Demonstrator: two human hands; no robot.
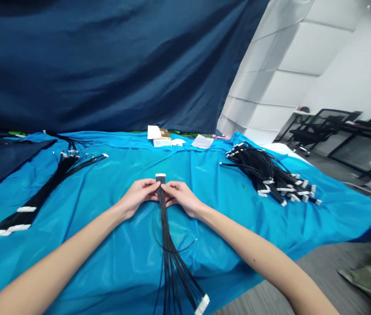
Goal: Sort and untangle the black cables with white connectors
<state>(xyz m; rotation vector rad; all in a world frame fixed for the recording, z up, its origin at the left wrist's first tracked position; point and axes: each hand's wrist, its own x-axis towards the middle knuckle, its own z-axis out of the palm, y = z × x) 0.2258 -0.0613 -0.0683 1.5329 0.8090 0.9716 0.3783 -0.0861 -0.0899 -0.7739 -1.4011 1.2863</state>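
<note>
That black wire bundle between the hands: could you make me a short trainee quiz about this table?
1. True or false: both hands grip the wire bundle near its far white connector.
2. Which side holds the loose heap of harnesses? A) left B) right
3. Fill in: the table cover is ____.

Key
1. True: the left hand and right hand pinch it just below the connector.
2. B; the straighter harnesses laid lengthwise lie on the left.
3. Blue.

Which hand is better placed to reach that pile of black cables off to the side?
Probably the right hand: the heaped black wire harnesses lie on its side.
</note>
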